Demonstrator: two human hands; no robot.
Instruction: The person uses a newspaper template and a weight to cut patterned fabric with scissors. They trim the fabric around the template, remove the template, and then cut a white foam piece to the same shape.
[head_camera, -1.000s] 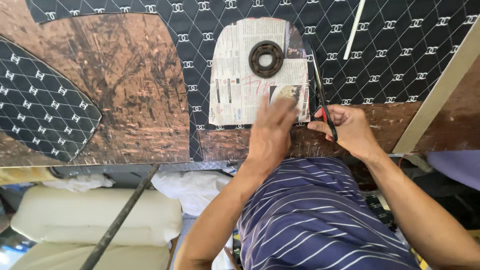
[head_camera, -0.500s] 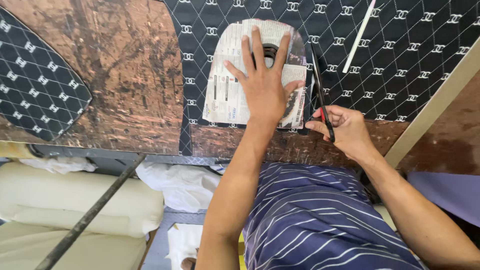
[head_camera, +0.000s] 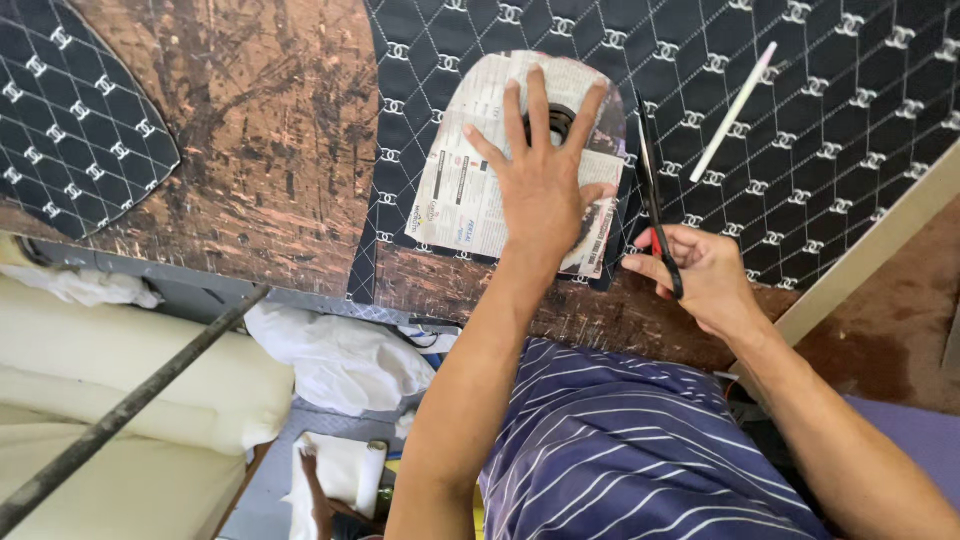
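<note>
Worn wooden worktable (head_camera: 250, 150) under black quilted fabric (head_camera: 800, 150). Centre frame: left hand (head_camera: 545, 190), fingers spread, pressing newspaper pattern (head_camera: 465, 190). Right hand (head_camera: 705, 275), fingers gripping scissors (head_camera: 652, 190).

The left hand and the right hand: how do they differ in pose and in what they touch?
The left hand lies flat with fingers spread, pressing the newspaper pattern; the right hand is curled, fingers through the scissors handles. The left hand holds nothing; the right hand grips a tool. Both rest over the quilted black material.
</note>
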